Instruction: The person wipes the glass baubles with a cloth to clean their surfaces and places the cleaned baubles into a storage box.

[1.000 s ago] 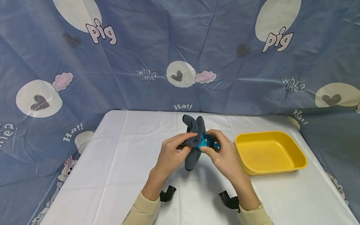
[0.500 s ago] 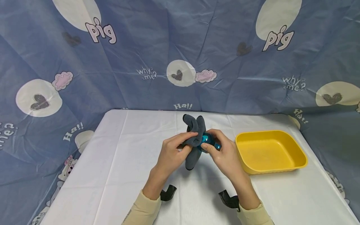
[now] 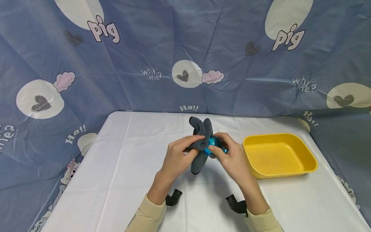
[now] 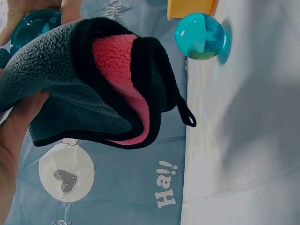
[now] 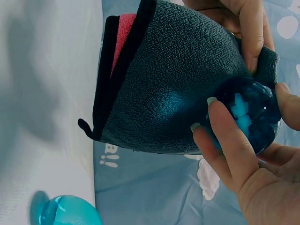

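My left hand [image 3: 178,158] pinches a bunched grey cleaning cloth [image 3: 197,162] and presses it against the left side of a see-through blue ball [image 3: 212,144]. My right hand [image 3: 233,158] holds that ball, thumb on the near side and fingers around the back. Black edging, a pink reverse side and a hanging loop show on the cloth [image 4: 119,89] in the left wrist view. Through the wall of the ball [image 5: 251,115] a light blue shape is visible. Cloth and ball are held above the table, and part of the ball is hidden by fingers and cloth.
A yellow plastic basin [image 3: 278,173] stands on the white-covered table [image 3: 139,167], right of my right hand. Another turquoise ball on a round foot [image 4: 200,36] rests on the table in both wrist views. A patterned blue curtain [image 3: 156,42] hangs behind the table.
My right thumb has shifted slightly up over the ball, and the shine on the ball looks different. My left hand and the cloth have barely moved.
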Action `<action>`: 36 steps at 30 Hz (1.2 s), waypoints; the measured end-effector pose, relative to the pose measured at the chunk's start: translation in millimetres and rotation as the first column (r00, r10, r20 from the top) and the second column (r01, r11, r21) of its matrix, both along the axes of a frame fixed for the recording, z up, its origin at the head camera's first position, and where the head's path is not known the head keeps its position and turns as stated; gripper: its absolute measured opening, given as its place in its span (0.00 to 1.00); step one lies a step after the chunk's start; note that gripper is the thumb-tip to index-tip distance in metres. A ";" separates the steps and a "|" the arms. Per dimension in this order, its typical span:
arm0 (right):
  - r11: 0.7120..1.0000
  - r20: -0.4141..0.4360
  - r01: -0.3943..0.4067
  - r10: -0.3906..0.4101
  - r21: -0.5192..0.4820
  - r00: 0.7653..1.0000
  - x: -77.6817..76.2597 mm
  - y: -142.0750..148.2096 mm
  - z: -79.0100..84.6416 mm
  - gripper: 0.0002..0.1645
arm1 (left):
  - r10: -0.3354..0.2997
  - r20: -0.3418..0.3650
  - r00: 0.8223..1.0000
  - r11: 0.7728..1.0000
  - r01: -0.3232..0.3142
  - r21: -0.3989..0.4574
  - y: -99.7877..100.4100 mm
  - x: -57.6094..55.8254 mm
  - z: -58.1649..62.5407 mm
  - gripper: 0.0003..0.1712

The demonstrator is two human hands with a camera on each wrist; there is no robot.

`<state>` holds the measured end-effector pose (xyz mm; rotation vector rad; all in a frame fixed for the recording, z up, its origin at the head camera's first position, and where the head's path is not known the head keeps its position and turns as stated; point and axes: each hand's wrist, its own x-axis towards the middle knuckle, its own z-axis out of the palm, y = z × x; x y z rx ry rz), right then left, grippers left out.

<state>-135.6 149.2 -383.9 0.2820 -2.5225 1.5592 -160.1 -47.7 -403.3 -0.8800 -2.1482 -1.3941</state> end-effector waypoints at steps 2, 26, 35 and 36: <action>1.000 0.017 -0.010 0.011 -0.027 1.000 -0.3 -0.2 -0.2 0.24 | -0.004 0.001 1.000 1.000 0.004 0.000 -0.1 -0.3 -0.2 0.19; 0.996 0.041 0.007 -0.003 -0.094 0.999 -1.3 -3.1 -2.3 0.25 | 0.002 -0.001 1.000 1.000 -0.002 -0.011 -0.2 -1.2 -2.0 0.19; 0.994 -0.047 0.080 -0.076 0.074 0.996 0.1 -2.3 0.2 0.27 | 0.017 -0.003 1.000 1.000 -0.017 -0.015 -0.7 -0.8 -1.9 0.19; 0.994 -0.050 0.081 -0.077 0.077 0.996 0.1 -2.3 0.4 0.27 | 0.016 -0.004 1.000 1.000 -0.016 -0.016 -0.7 -0.6 -1.6 0.19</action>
